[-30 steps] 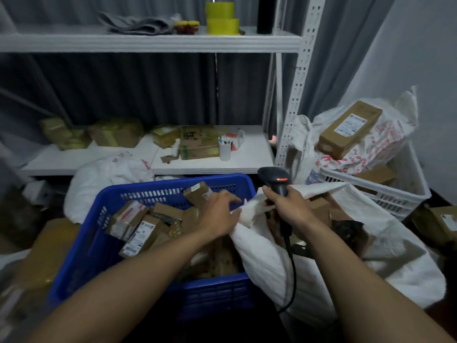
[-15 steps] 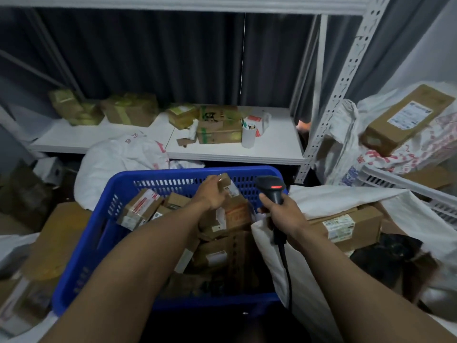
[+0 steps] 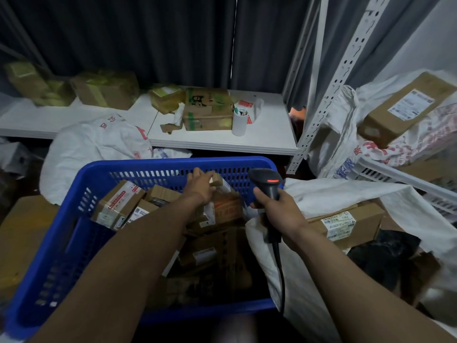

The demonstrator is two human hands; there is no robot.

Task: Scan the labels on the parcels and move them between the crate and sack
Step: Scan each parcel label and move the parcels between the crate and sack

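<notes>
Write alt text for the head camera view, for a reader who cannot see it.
A person's left hand reaches to a small parcel at the far wall of a blue crate full of cardboard parcels, while the right hand grips a black scanner. Beside the crate, an open white sack holds a labelled box.

Parcels (image 3: 118, 204) are crowding the crate (image 3: 160, 164), its far wall is sitting tight under the shelf (image 3: 267, 129) edge, and the sack (image 3: 333, 191) mouth is gaping open just right.
</notes>
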